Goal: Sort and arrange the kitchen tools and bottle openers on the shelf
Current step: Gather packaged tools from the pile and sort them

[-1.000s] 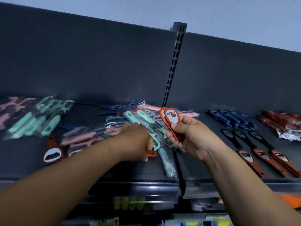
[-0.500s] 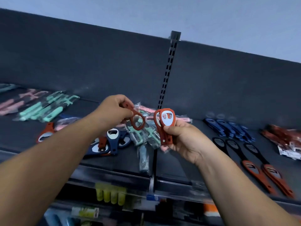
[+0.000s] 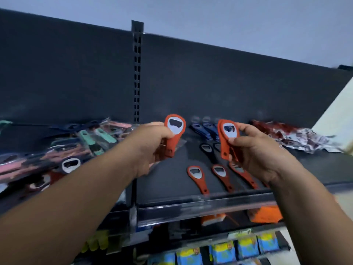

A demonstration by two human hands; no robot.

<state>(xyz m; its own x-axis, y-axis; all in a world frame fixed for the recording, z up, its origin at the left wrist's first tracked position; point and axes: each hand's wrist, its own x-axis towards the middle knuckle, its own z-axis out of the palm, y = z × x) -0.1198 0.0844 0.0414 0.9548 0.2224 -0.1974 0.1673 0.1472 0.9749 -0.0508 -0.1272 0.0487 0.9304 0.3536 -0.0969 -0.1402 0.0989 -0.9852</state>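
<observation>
Handles of the row of openers (image 3: 219, 172) on the shelf (image 3: 168, 188) point to the front. The right hand (image 3: 256, 152), closed around a stack of openers (image 3: 228, 138), hangs just above that row. The left hand (image 3: 150, 148), gripping one opener (image 3: 174, 134) upright, is farther left.

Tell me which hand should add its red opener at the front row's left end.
Left, probably. The left hand holds its red opener above bare shelf beside the row's leftmost opener; the right hand, gripping a stack, sits over the right end.
</observation>
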